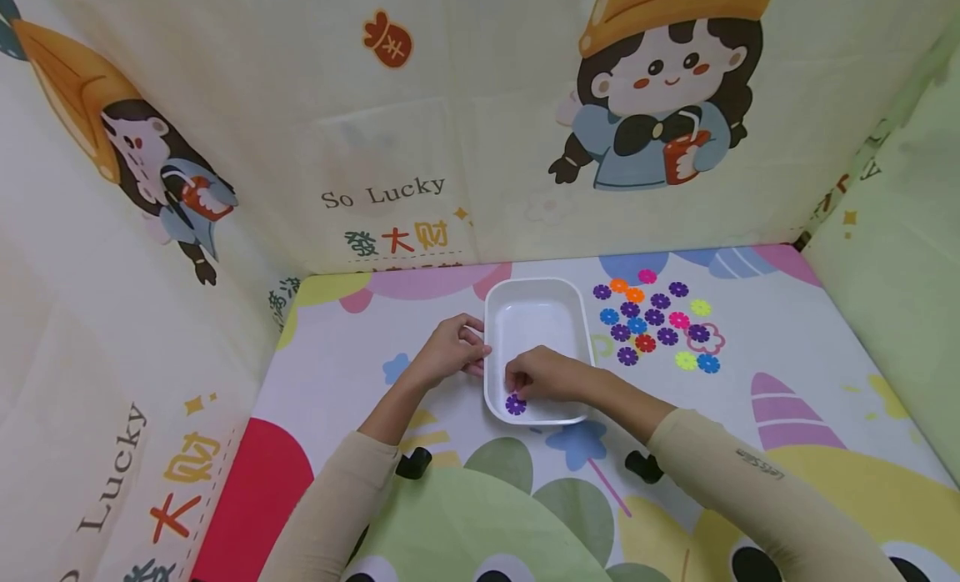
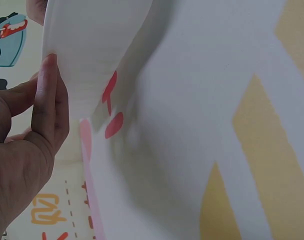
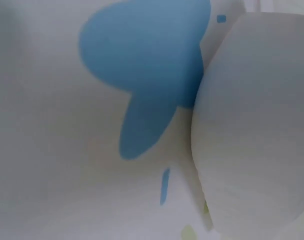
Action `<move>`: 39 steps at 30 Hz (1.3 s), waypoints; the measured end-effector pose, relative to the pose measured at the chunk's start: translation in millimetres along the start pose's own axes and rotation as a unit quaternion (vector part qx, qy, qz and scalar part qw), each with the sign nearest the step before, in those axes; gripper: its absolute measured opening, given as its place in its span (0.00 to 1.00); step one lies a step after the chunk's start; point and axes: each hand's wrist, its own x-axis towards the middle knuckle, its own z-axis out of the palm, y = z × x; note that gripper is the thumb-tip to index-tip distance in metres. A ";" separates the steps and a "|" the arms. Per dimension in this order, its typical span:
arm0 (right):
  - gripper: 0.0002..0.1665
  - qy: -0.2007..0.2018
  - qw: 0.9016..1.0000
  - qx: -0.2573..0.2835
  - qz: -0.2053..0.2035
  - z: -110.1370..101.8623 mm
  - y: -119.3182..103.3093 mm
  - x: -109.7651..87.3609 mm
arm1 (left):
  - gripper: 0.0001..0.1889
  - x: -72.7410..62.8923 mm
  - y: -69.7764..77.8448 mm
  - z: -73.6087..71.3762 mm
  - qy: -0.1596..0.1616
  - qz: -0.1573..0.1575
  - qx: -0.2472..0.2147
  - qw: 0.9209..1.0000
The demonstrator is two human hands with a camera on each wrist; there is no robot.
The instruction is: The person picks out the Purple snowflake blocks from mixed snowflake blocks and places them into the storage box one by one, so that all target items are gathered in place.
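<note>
A pale cloth (image 1: 495,107) printed with cartoon figures and the words "So Lucky" rose behind the tabletop (image 1: 337,340), whose white surface carried bright drawings, among them a large green shape at the near edge. A person's two arms reached in from the near side, the right sleeve (image 1: 765,482) and the left sleeve (image 1: 337,490) both beige. On the middle of the tabletop sat a white tray (image 1: 540,323) with rounded corners, its longer sides running away from the person. The right hand (image 1: 547,373) was over the near part of the tray, its fingers bent downward inside it. The left hand (image 1: 455,346) was at the tray's left side, its fingers fairly straight and relaxed, their tips touching the rim. To the right of the tray, small flower-shaped discs (image 1: 654,317) lay loosely spread on the tabletop: mostly purple, with blue, pink, orange, yellow and red ones among them. A single purple disc (image 1: 515,405) was in the tray, close to its near left corner, just at the right hand's fingertips; whether they pinched it or only touched it could not be told.
</note>
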 end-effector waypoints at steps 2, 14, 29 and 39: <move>0.05 0.013 1.000 -0.005 -0.006 -3.1 0.2 -3.0 | 0.20 -0.1 0.1 0.1 -0.001 0.000 0.001 1.000; 0.08 0.086 0.996 0.001 0.005 -33.2 -1.1 -34.6 | 0.21 1.1 0.8 0.4 0.000 -0.001 0.001 1.000; 0.13 0.182 0.982 0.011 0.059 -61.8 27.8 -91.3 | 0.20 1.7 -1.6 0.3 -0.001 -0.003 0.007 1.000; 0.12 0.201 0.975 -0.004 0.092 -70.0 61.1 -121.3 | 0.21 2.8 -3.4 -0.2 0.004 -0.002 0.009 1.000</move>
